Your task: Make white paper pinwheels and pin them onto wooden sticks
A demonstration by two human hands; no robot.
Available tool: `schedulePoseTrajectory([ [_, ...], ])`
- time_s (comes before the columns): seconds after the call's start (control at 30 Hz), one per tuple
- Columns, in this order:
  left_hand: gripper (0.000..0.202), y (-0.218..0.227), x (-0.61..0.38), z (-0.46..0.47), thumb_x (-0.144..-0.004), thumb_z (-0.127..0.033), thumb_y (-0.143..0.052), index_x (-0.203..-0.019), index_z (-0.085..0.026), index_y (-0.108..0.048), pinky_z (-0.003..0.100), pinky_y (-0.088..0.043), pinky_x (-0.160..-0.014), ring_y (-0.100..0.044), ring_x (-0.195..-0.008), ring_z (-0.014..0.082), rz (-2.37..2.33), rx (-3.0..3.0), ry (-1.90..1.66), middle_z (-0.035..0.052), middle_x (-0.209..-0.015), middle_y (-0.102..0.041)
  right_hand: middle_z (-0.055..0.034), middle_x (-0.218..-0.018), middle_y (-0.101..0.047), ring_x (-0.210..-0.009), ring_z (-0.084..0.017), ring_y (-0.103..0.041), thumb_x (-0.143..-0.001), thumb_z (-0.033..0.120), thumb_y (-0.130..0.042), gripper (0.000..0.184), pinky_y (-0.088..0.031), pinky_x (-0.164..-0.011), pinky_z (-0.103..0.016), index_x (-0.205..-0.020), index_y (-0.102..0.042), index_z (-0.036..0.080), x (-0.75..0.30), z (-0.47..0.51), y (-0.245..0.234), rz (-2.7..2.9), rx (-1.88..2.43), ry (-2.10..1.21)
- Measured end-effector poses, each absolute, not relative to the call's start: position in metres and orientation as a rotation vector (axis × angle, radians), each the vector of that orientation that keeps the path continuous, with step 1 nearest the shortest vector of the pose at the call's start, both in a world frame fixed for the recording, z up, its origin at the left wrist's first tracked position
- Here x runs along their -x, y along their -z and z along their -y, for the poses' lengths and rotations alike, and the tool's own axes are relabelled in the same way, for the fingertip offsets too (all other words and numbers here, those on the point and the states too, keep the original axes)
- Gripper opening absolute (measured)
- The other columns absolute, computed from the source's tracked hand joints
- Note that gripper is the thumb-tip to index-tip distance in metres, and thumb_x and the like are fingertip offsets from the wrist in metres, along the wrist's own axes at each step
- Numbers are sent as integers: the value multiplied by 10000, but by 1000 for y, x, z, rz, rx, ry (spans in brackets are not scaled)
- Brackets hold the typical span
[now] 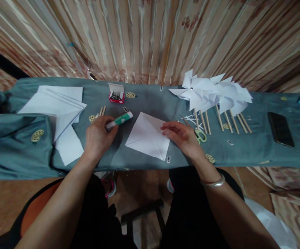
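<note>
My left hand is closed around a green and white glue stick, which points right and lies low over the grey-green cloth. My right hand rests with fingers together on the right edge of a white square of paper creased along its diagonals. The paper lies flat at the table's front, between my two hands. Green-handled scissors lie just right of my right hand.
Several finished white paper pinwheels on wooden sticks lie at the back right. A stack of white sheets sits left, a small red box of pins behind, loose sticks near it. A black phone lies far right.
</note>
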State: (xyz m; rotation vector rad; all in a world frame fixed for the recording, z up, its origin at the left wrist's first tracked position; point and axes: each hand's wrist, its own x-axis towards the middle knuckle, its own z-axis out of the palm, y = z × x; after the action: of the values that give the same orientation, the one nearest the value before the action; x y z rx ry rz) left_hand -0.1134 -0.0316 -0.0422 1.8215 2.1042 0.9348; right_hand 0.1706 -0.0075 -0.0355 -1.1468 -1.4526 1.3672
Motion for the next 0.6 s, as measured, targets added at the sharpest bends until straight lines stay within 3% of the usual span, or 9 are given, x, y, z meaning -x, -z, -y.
schedulePoseTrajectory([
  [0.17,335,32,103,42,-843,-292,-625,-1145,-150,-610,527,-406,-993,-518,-1155,362,-1994,-2138,-874,111,-1154,-629,-52,-974,-736,-885,-202,-671,-848,294,-649,151,-532,-818,-378,-969,-720,238,-186,22,35,1760,1217,-1043],
  [0.27,302,30,84,57,-853,-335,-654,-1105,-170,-633,466,-457,-950,-565,-1082,294,-1624,-2361,-1000,94,-1154,-626,-56,-1054,-729,-1009,-222,-655,-882,216,-590,183,-505,-918,-432,-1011,-713,262,-192,34,33,1967,1162,-886],
  [0.37,315,37,64,73,-870,-310,-641,-1163,-200,-608,453,-492,-894,-573,-1055,265,-1325,-2478,-793,100,-1156,-639,-62,-1148,-704,-1092,-219,-631,-903,157,-534,245,-486,-972,-459,-1046,-697,271,-193,46,33,2135,1072,-838],
  [0.47,314,47,51,79,-893,-280,-607,-1200,-219,-584,455,-491,-897,-575,-1074,262,-1251,-2515,-664,97,-1195,-636,-76,-1204,-678,-1142,-227,-604,-909,118,-486,302,-487,-986,-475,-1094,-682,254,-192,52,36,2239,1048,-821],
  [0.6,278,52,45,76,-902,-268,-599,-1155,-155,-596,411,-530,-839,-602,-1002,253,-1247,-2564,-693,125,-1129,-661,-87,-1229,-653,-1170,-235,-572,-895,92,-469,341,-489,-1000,-469,-1132,-668,237,-191,53,40,2310,1045,-785],
])
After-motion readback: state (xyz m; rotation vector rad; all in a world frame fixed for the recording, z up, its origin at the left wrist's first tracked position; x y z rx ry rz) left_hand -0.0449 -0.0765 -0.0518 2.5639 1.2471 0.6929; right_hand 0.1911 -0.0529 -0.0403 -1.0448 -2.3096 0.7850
